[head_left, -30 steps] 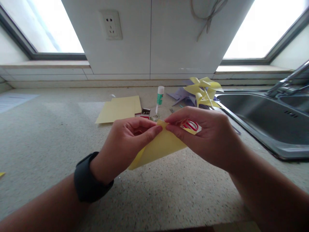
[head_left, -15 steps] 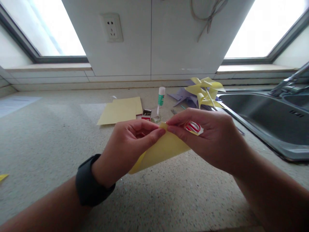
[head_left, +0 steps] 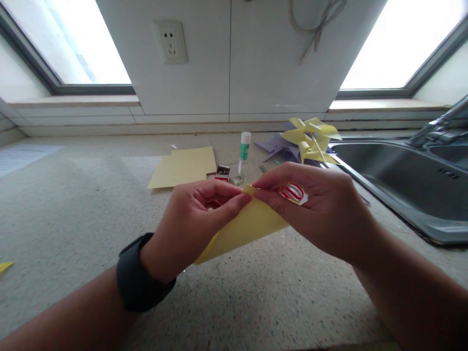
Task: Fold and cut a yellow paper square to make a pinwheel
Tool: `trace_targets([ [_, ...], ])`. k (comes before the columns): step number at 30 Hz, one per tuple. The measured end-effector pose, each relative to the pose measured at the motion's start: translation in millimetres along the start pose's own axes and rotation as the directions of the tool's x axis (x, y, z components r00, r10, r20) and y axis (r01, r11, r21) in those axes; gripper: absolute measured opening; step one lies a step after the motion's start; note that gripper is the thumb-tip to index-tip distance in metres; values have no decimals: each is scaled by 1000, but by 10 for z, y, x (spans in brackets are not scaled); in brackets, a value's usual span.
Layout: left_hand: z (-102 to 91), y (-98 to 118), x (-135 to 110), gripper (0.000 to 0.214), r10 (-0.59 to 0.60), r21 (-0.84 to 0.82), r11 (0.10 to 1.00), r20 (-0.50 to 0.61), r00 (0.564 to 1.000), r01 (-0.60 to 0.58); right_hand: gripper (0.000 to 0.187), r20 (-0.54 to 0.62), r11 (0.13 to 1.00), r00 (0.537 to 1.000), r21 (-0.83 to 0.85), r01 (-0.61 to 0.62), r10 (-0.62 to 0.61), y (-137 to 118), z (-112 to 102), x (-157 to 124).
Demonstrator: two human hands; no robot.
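A folded sheet of yellow paper [head_left: 244, 226] is held above the counter between both hands. My left hand [head_left: 204, 209], below a dark wristband [head_left: 142, 275], pinches its upper edge with thumb and forefinger. Close beside it, my right hand [head_left: 307, 209] pinches the same edge, fingertips almost meeting the left ones. A small corner of the paper pokes up between the thumbs. Whether a tiny item sits in the right fingertips is hidden. Red scissor handles [head_left: 293, 191] show behind the right hand.
Behind the hands stand a glue stick [head_left: 245, 146] and a small open box [head_left: 222, 173]. Yellow sheets [head_left: 179, 170] lie left of them. A yellow paper pinwheel [head_left: 310, 136] rests on purple paper [head_left: 274, 145] at right, near the steel sink [head_left: 402, 180].
Almost nothing differs. Both hands keep their pinch on the yellow paper, and the view has shifted very slightly.
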State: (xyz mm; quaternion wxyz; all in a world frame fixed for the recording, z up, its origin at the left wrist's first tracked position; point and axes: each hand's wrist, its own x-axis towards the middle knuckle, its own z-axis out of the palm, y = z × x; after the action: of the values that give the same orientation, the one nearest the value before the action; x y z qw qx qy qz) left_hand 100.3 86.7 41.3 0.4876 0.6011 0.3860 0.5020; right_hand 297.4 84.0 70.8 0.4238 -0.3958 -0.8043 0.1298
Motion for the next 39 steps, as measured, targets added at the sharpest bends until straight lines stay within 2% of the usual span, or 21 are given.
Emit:
trace_targets([
  [8,-17,-5,-60,15,146,176,975,-56,988,-134,4,-14,1000,1000,-24,7,-8,-20,-16,-4],
  [14,-22,-10,-72,21,159,171,974,-59,986,-147,4,-26,999,1000,-41,13,-14,-28,-16,-4],
  [39,-8,15,-101,18,269,214,945,-75,960,-248,4,-47,999,999,-33,14,-15,-36,-20,-16],
])
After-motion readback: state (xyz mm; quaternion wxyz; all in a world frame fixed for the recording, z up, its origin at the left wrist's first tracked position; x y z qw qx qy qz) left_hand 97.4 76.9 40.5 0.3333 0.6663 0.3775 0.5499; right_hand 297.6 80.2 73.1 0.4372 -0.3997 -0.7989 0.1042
